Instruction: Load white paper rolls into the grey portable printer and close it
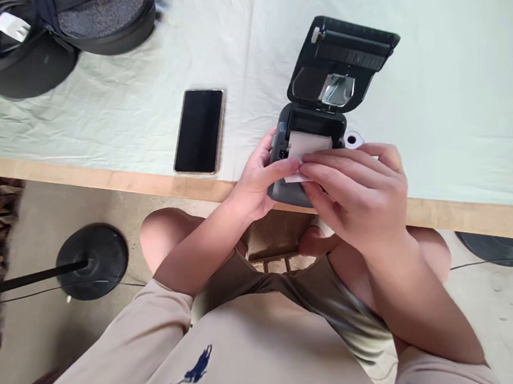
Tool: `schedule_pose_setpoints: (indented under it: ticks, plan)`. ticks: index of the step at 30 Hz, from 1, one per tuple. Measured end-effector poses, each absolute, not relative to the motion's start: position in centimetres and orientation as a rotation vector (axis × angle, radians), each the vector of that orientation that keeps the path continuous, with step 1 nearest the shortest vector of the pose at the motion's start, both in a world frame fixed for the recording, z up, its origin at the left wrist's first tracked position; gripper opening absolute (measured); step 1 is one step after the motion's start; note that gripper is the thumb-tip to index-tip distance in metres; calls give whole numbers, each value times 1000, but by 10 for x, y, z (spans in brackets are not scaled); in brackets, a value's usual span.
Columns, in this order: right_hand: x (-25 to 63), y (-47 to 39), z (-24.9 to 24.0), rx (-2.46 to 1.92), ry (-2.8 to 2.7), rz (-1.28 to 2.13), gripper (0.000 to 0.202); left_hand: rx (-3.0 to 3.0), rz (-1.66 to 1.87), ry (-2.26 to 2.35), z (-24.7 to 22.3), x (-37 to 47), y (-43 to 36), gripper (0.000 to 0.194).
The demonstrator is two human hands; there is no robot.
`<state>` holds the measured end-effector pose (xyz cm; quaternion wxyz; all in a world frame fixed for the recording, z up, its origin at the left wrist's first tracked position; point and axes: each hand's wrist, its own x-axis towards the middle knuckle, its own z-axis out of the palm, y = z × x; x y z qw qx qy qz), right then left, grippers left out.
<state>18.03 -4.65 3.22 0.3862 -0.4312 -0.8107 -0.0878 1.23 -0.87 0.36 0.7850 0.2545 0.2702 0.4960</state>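
Observation:
A small dark grey receipt printer (290, 194) sits at the table's front edge with its lid (353, 54) swung up and back. Inside its bay lies a white paper roll (308, 143), whose loose end comes forward over the front of the body. My left hand (258, 180) grips the printer's left side, the thumb resting on the paper. With closed fingers my right hand (366, 194) pinches the paper's loose end and covers the printer's right side. Behind that hand a second paper roll (352, 140) shows, partly hidden.
A phone (200, 131) with a dark screen lies left of the printer. An open black case (112, 36) holding a cable and a white plug (11, 26) is at the far left. Pale cloth (467, 104) covers the table behind its wooden edge (478, 218). Below stands a round black base (92, 260).

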Motion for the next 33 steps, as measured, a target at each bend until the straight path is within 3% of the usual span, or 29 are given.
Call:
schedule_pose_setpoints:
  ticks: [6, 11, 21, 28, 33]
  plan:
    - [193, -34, 34, -957, -1678, -7, 10, 690, 1028, 636, -9, 10, -7, 56]
    - [217, 2, 10, -857, -1522, 235, 60, 777, 1007, 680, -16, 8, -8, 73]
    - [206, -22, 8, -1035, -1663, 325, 40, 740, 1032, 718, -3, 12, -15, 70]
    - [195, -30, 15, -1083, -1744, 382, 42, 715, 1042, 800, 20, 24, -24, 40]
    - [200, -30, 19, -1027, -1831, 325, 34, 667, 1033, 848, 20, 24, -22, 43]
